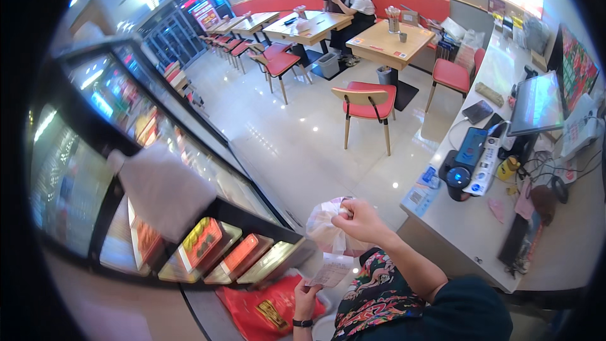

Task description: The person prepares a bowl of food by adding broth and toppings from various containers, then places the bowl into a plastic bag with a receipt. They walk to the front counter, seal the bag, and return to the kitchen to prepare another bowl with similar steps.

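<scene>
My right hand (358, 220) is closed on the gathered top of a translucent plastic bag (322, 227), which hangs over the floor in front of my body. Below it, my left hand (307, 296) pinches a printed paper receipt (331, 271) by its lower edge. The receipt is just under the bag, close to its bottom. A red plastic bag with a yellow printed patch (265, 310) lies beside my left wrist. What the held bag contains cannot be told.
Left stands a glass display case (246, 194) with food trays (203, 244). On the right, a white counter (454, 203) bears a payment terminal (471, 147), a phone (478, 112), a monitor (537, 104) and cables. Ahead are a red chair (369, 102), wooden tables (390, 42) and two people (355, 4).
</scene>
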A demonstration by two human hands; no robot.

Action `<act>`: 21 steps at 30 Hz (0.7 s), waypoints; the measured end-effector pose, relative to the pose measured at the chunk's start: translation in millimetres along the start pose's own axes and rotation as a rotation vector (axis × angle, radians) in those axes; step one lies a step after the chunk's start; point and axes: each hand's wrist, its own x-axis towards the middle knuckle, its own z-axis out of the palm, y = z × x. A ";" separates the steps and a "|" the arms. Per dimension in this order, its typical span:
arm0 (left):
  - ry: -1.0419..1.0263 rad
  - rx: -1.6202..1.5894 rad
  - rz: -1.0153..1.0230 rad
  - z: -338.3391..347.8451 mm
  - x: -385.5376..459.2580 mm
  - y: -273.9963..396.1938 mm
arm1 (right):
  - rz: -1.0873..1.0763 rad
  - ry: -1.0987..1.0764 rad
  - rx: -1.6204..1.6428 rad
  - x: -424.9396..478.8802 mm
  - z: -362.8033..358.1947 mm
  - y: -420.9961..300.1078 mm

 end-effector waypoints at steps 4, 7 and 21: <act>-0.049 0.068 0.020 24.0 140.9 36.8 | 0.011 0.069 0.002 117.1 -19.5 13.8; -0.056 0.016 0.005 55.4 237.6 60.0 | 0.039 0.144 0.005 195.3 -54.9 25.6; -0.772 0.413 -0.204 381.0 623.1 110.9 | 0.149 0.841 -0.059 423.7 -321.8 117.6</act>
